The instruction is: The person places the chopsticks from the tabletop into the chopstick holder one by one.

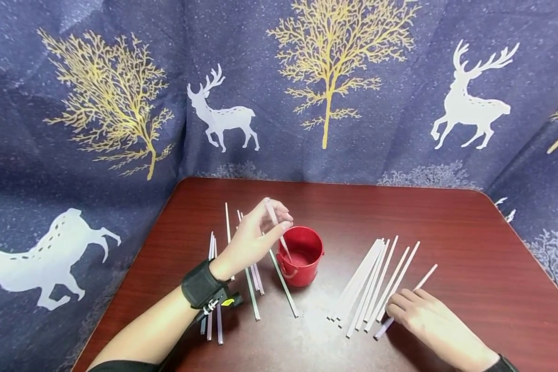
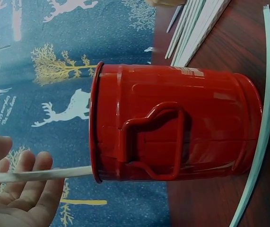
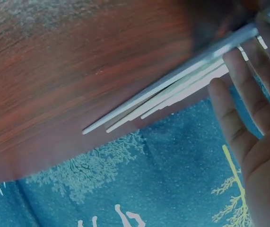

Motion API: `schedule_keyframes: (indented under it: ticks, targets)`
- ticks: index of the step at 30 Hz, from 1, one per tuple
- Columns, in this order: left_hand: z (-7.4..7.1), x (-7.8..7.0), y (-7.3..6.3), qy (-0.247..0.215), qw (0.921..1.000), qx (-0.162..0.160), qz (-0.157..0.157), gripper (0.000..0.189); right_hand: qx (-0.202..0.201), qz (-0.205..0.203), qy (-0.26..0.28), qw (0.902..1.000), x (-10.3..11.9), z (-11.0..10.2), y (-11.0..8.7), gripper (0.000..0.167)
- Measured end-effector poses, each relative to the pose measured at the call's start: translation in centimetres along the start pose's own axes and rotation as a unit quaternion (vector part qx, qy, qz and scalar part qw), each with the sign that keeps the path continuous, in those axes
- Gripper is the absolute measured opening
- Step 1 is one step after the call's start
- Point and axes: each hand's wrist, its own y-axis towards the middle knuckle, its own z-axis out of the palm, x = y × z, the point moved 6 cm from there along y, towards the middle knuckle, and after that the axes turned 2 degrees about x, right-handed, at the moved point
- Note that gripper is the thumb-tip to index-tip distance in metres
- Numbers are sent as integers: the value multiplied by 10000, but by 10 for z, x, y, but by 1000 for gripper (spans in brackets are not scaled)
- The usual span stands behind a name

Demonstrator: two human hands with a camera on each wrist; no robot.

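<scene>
A small red metal bucket (image 1: pixel 303 274) stands upright on the table, its side handle (image 2: pixel 179 142) showing in the left wrist view. Over its rim is my left hand (image 1: pixel 262 227). A pale thin stick (image 2: pixel 73 172) leans with its lower end inside the bucket and passes across the left fingers, the thumb standing apart from it. At the right, my right hand (image 1: pixel 423 315) pinches a pale lilac stick (image 1: pixel 384 328) low over the table. Beside that hand lies a bundle of whitish sticks (image 1: pixel 367 289). The right wrist view shows the pinched stick (image 3: pixel 172 78) partly hidden by the fingers.
Left of the bucket, several pale and greenish sticks (image 1: pixel 252 297) lie loose, some under the left forearm. One green stick (image 1: pixel 285 289) lies close to the bucket's base. The dark red wooden table (image 1: pixel 353 206) meets a blue patterned cloth (image 1: pixel 376 129) behind.
</scene>
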Motion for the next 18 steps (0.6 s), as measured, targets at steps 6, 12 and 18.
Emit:
schedule_keyframes:
  ticks: [6, 12, 18]
  targets:
    - [-4, 17, -5, 14, 10000, -51, 20, 31, -121, -76, -16, 9999, 3, 2, -2, 20]
    - [-7, 16, -13, 76, 9998, 75, -180, 30, -228, -1, 107, 9997, 2, -6, 5, 37]
    - [-4, -2, -20, 151, 9980, 533, -314, 30, -437, 164, 120, 9988, 1, -21, 18, 41]
